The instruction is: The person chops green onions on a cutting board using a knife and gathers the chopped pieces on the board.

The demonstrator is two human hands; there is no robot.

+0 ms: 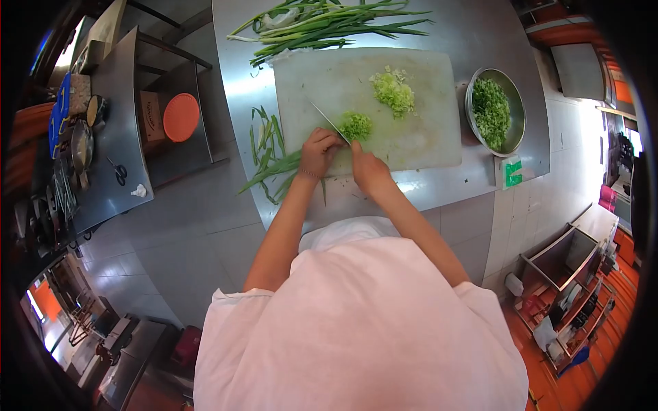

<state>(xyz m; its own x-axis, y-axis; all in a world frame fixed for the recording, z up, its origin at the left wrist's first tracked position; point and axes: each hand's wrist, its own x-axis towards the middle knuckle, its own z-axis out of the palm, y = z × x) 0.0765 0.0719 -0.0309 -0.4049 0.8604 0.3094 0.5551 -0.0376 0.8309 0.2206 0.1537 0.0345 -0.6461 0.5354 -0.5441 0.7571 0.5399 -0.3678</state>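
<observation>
My right hand (pixel 370 168) is closed around the handle of a knife (pixel 327 120), whose blade points up and to the left over the white cutting board (pixel 301 79). Just left of the blade, my left hand (pixel 320 151) has its fingers curled on a bunch of green onions (pixel 279 166), with the leaves trailing out to the left past the board's edge. Against the other side of the knife lies a small heap of chopped green onion (pixel 357 126). A paler chopped pile (pixel 393 93) sits farther up the board.
More whole green onions (pixel 322 26) lie along the table's far side, and loose leaves (pixel 266 133) left of the board. A metal bowl (pixel 515 137) of chopped greens stands at right, near a green-and-white packet (pixel 511 172). Scissors (pixel 117 171) rest on a side table.
</observation>
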